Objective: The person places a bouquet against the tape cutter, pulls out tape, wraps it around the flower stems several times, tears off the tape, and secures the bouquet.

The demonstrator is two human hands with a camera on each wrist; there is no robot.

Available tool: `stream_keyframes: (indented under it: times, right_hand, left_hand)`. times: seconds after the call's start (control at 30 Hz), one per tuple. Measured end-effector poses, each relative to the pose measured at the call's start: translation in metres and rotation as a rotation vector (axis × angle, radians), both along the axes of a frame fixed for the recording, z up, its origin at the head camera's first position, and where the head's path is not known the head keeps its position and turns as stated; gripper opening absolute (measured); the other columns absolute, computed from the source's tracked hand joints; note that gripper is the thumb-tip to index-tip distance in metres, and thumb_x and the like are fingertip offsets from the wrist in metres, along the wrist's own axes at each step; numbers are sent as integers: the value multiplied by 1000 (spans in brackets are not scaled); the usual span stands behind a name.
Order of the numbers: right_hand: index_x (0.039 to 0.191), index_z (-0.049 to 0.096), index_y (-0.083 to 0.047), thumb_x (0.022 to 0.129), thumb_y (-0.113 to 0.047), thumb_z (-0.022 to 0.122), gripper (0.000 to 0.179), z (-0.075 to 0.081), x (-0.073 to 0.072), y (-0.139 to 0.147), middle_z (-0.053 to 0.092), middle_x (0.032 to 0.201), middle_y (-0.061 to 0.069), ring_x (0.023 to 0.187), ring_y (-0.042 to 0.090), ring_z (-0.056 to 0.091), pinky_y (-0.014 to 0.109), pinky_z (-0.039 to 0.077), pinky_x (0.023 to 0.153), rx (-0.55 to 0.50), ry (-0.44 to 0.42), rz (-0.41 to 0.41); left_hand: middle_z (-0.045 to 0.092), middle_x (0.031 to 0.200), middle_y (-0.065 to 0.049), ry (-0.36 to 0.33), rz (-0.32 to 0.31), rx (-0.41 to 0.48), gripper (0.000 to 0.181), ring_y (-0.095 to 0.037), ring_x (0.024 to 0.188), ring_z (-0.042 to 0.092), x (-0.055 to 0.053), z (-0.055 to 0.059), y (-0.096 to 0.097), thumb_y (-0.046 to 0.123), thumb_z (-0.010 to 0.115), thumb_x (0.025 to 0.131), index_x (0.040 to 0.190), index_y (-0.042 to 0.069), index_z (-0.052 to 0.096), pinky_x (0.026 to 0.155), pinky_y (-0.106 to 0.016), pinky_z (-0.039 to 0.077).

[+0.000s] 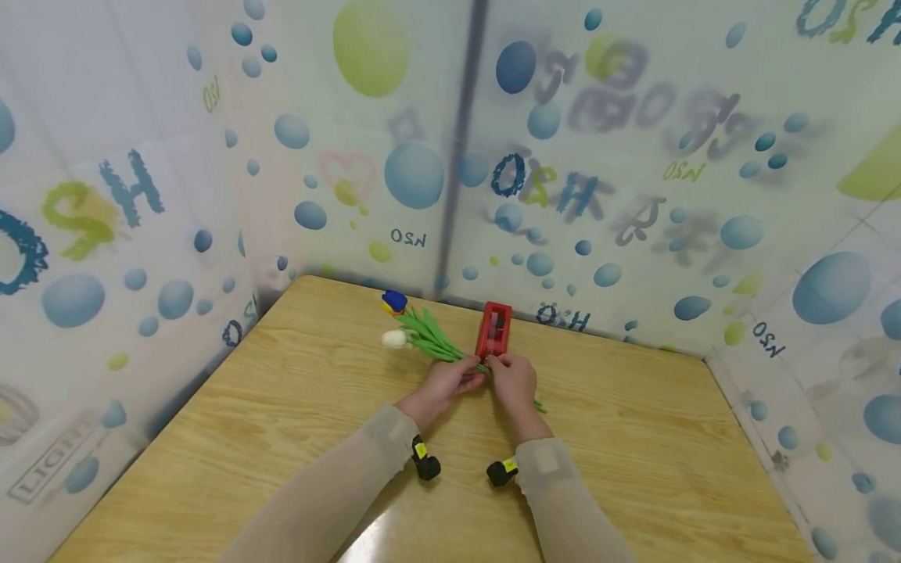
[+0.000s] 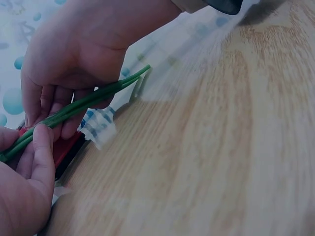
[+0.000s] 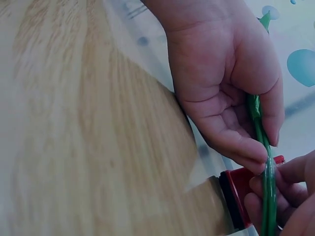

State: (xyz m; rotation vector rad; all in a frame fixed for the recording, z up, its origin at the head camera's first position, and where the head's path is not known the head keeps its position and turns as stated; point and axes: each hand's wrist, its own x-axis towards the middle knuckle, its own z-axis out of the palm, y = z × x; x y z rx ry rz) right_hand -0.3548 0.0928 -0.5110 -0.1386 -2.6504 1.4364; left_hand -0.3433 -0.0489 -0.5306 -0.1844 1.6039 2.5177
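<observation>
Two artificial tulips, one blue with a yellow-and-orange base [image 1: 396, 302] and one white [image 1: 395, 338], lie side by side with their green stems [image 2: 81, 103] together. My left hand [image 1: 450, 381] pinches the stems below the leaves, thumb on top. Close beside it, my right hand [image 1: 514, 383] has its fingers curled at the same stems, whose cut ends stick out past it. A shiny strip, apparently clear tape [image 3: 268, 172], shows on the stems between the hands. Right behind the fingers stands a red tape dispenser [image 1: 495, 324], its lower end partly hidden by them.
The wooden table [image 1: 317, 375] meets patterned walls [image 1: 352, 195] at its back and sides. A small black camera sits at each wrist, the left one [image 1: 426, 464] and the right one [image 1: 501, 472] both just above the table.
</observation>
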Motion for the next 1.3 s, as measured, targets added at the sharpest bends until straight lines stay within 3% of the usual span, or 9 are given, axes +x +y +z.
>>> stream_keyframes:
  times: [0.23, 0.37, 0.7, 0.93, 1.3]
  right_hand:
    - [77, 74, -9, 106, -32, 65, 38, 0, 2, -3, 58, 67, -1, 69, 20, 51, 27, 40, 62, -11, 2, -24]
    - [81, 77, -8, 105, -32, 65, 36, -1, 2, -5, 64, 74, 2, 73, 21, 54, 27, 41, 63, -9, 9, -53]
    - [79, 73, -7, 106, -31, 66, 37, -7, 1, -7, 60, 70, 2, 71, 22, 53, 27, 40, 61, -2, 53, -67]
    - [80, 78, -7, 104, -28, 68, 34, -11, -1, -6, 72, 79, 6, 76, 24, 61, 29, 43, 66, 59, 134, -61]
    - [85, 81, -6, 105, -27, 69, 31, -9, 1, -7, 77, 86, 9, 81, 27, 67, 35, 50, 69, 78, 123, -64]
  left_hand:
    - [76, 98, -7, -6, 4, -16, 23, -12, 86, 74, -1, 0, -1, 8, 63, 106, 120, -9, 67, 90, -30, 66]
    - [76, 95, -7, -9, 14, -23, 21, -13, 86, 74, -1, 3, 0, 8, 64, 105, 119, -8, 68, 91, -31, 67]
    - [76, 95, -7, -41, 30, -26, 20, -13, 85, 74, -1, 4, 0, 8, 64, 105, 117, -8, 68, 85, -27, 67]
    - [76, 94, -8, -46, 51, -23, 17, -13, 84, 74, -5, 1, 2, 8, 65, 105, 114, -6, 69, 86, -29, 67]
    - [76, 94, -7, -54, 59, -18, 15, -13, 83, 74, -6, -1, 2, 8, 65, 105, 112, -5, 69, 84, -28, 67]
